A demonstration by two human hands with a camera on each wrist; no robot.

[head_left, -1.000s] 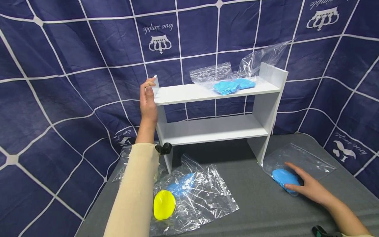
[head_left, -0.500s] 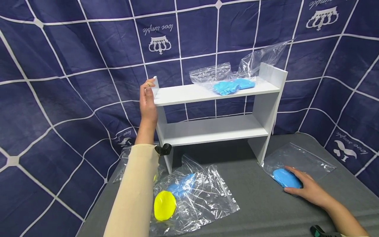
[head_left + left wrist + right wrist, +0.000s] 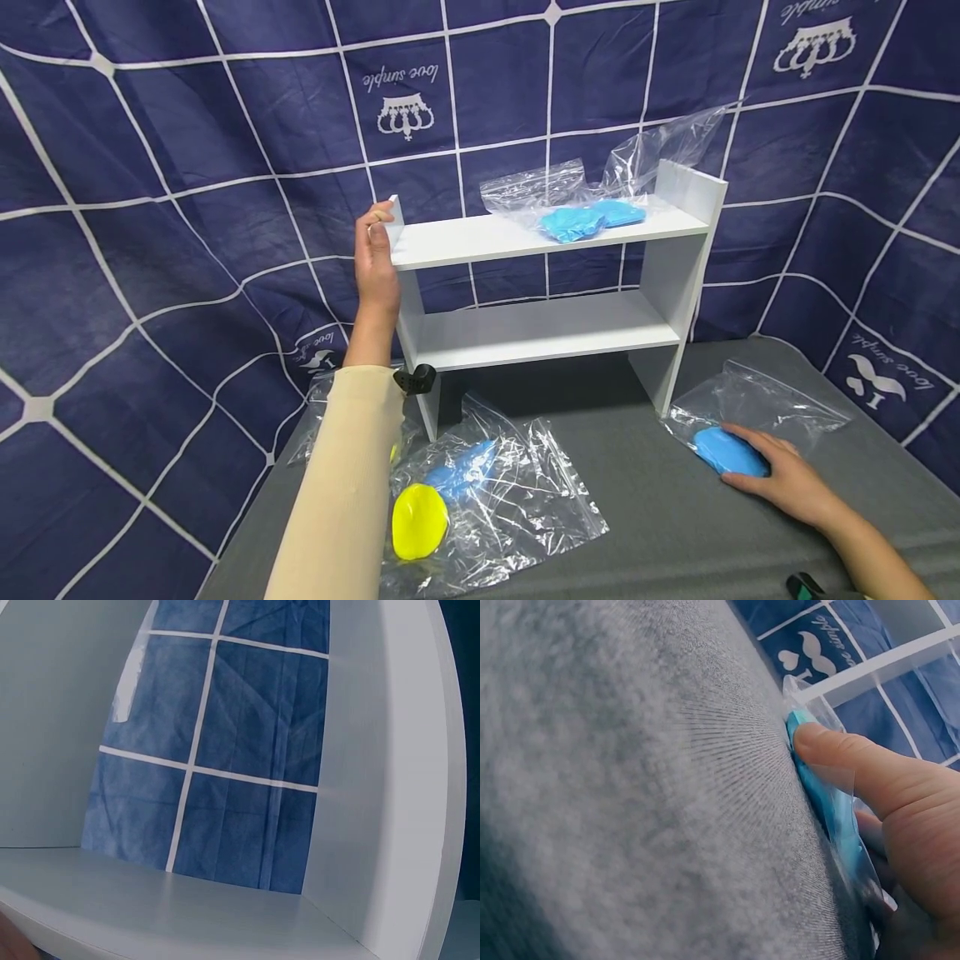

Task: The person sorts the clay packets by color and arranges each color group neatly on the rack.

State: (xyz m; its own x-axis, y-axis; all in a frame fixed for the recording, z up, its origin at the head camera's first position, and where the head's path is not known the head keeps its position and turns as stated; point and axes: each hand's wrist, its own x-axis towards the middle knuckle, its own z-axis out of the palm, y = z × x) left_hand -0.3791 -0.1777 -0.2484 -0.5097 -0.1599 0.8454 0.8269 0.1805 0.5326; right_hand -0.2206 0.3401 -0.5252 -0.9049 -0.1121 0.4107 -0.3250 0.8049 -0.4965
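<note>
A white two-tier shelf (image 3: 540, 329) stands at the back of the grey surface. My left hand (image 3: 377, 271) grips the upper end of its left side panel, thumb in front. The left wrist view looks into the shelf's boards (image 3: 412, 787), with the blue cloth behind. At the right, my right hand (image 3: 789, 482) holds a clear zip bag (image 3: 783, 400) with a flat, rounded blue thing (image 3: 729, 452) inside. In the right wrist view the thumb (image 3: 847, 754) presses the near side of the bagged blue thing (image 3: 844, 825), low over the grey cloth; the other fingers are mostly hidden behind it.
Two bagged blue pieces (image 3: 573, 223) lie on the top board. At front left, a clear zip bag (image 3: 525, 517) lies flat with a blue piece (image 3: 463, 468) and a yellow disc (image 3: 419, 522). Another clear bag (image 3: 318, 408) sits behind the left forearm. Blue checked cloth (image 3: 225, 125) hangs behind.
My right hand has come down onto the bagged blue thing and closed its thumb and fingers about it; the bag has shifted and crumpled slightly. My left hand stays on the shelf.
</note>
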